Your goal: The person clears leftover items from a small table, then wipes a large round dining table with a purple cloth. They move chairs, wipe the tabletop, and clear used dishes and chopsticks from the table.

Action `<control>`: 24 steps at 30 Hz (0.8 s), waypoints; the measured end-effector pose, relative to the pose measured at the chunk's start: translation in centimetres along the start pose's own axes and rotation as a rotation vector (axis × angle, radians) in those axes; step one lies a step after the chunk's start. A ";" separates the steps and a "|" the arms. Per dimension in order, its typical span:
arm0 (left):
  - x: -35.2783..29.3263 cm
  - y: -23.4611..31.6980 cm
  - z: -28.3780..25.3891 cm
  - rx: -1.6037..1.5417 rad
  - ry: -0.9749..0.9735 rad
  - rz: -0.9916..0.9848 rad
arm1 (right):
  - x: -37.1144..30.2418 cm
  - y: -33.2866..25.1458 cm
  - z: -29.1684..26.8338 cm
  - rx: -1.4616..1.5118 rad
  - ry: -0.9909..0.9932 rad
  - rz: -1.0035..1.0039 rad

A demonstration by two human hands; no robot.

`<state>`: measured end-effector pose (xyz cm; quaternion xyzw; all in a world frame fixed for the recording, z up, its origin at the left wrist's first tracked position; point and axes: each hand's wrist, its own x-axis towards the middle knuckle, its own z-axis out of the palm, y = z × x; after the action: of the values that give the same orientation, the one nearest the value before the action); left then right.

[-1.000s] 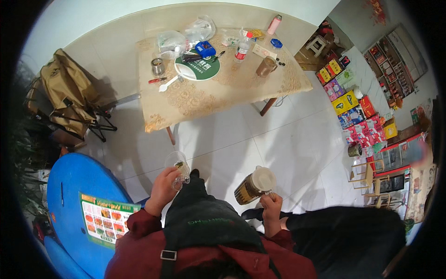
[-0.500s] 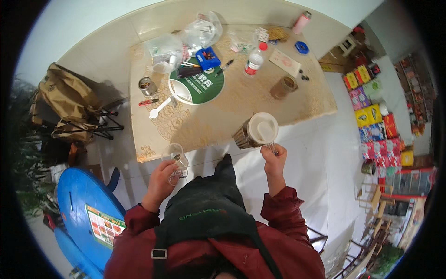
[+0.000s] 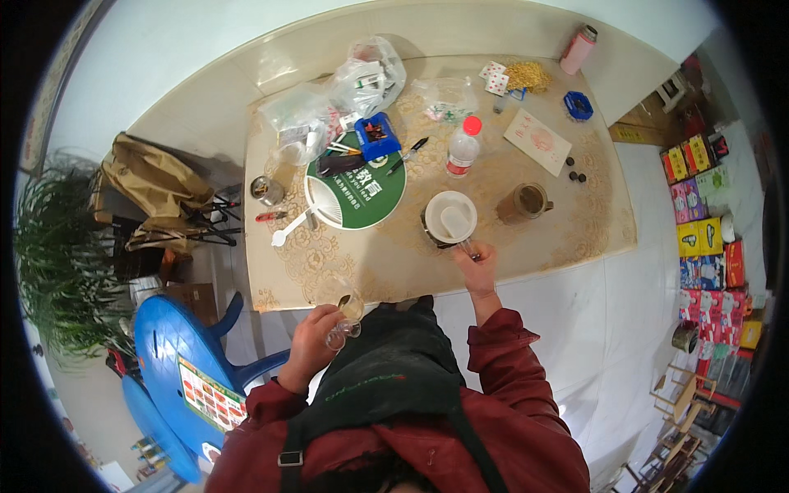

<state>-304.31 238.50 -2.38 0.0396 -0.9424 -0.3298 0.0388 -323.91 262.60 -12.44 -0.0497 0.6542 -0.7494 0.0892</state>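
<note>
My right hand [image 3: 478, 269] is closed round the handle of a pitcher with a white lid [image 3: 451, 218]. The pitcher is over the near part of the table; whether it rests there I cannot tell. My left hand [image 3: 312, 343] grips clear glass cups [image 3: 351, 309] just in front of the table's near edge; their exact number is hard to make out. To the right of the pitcher stands a brownish glass mug [image 3: 519, 205] with a handle. A clear plastic bottle with a red cap [image 3: 463, 149] stands behind the pitcher.
The patterned tablecloth [image 3: 394, 275] bears a green fan [image 3: 370, 193], a blue box [image 3: 378, 138], plastic bags [image 3: 366, 78], a metal can [image 3: 265, 191], a pale booklet [image 3: 536, 141], a blue ashtray [image 3: 578, 105] and a pink flask [image 3: 579, 51]. A blue stool [image 3: 168, 341] is at left.
The pitcher in my right hand has moved forward from before the table edge to over the tabletop, near the mug. My left hand and its glass cups have shifted slightly right. The view has shifted.
</note>
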 end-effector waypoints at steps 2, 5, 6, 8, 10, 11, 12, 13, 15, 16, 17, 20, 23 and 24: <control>0.9 0.3 0.8 -0.033 -0.038 0.012 | -0.1 0.0 -0.3 0.026 -0.037 0.076; 2.6 0.8 1.9 -0.099 -0.138 0.085 | 0.5 -1.5 -0.6 -0.009 -0.105 0.113; 3.5 0.9 2.2 -0.120 -0.171 0.120 | 0.3 -2.1 -0.5 -0.067 -0.082 0.081; 4.6 1.3 2.7 -0.158 -0.243 0.186 | -0.2 -3.0 -0.5 -0.189 -0.035 0.016; 5.9 1.9 3.2 -0.179 -0.320 0.249 | -2.0 -2.5 -1.8 -0.466 0.070 -0.245; 6.8 2.3 3.6 -0.176 -0.351 0.325 | -3.3 -2.9 -2.7 -0.509 0.084 -0.267; 7.3 2.6 4.1 -0.179 -0.376 0.389 | -4.6 -3.7 -3.2 -0.558 0.084 -0.283; 8.1 3.0 4.6 -0.181 -0.399 0.451 | -6.0 -5.3 -3.7 -0.427 -0.080 -0.065; 9.5 4.2 5.4 -0.228 -0.505 0.564 | -8.9 -5.2 -4.5 -0.431 -0.213 -0.019; 9.7 4.5 6.1 -0.249 -0.571 0.601 | -10.1 -5.1 -4.7 -0.424 -0.279 0.004; 10.0 4.6 6.9 -0.266 -0.619 0.655 | -11.2 -4.8 -4.6 -0.398 -0.299 0.044; 10.6 6.3 8.3 -0.288 -0.712 0.788 | -12.8 -4.0 -4.6 -0.352 -0.268 0.083; 11.0 7.1 10.4 -0.373 -0.737 0.889 | -13.8 -4.5 -5.3 -0.297 -0.133 0.210; 11.2 7.5 11.0 -0.378 -0.749 0.919 | -14.0 -4.6 -5.7 -0.297 -0.097 0.224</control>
<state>-316.90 250.05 -5.75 -0.4962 -0.7381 -0.4319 -0.1502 -311.60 271.46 -8.05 -0.0254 0.7539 -0.6269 0.1951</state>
